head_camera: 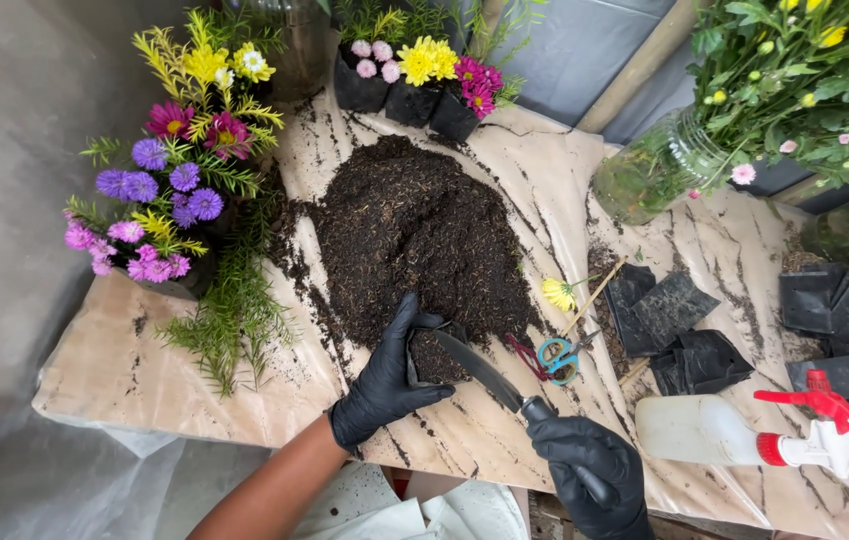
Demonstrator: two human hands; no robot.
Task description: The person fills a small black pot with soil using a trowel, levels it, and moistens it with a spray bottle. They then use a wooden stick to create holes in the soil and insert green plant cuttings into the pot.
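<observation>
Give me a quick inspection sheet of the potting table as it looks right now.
Surface: table under a clear plastic sheet, streaked with dirt.
Job's things: soil pile mid-table; small black grow bag partly filled; trowel with its blade over the bag.
Clutter: scissors, cut yellow flower, empty black bags, spray bottle.
Hands: left hand, black-gloved, holds the bag's rim; right hand, black-gloved, grips the trowel handle.
Cables: nothing seen.
Surroundings: potted flowers at left, flower pots at the back, glass jar of flowers at right.
</observation>
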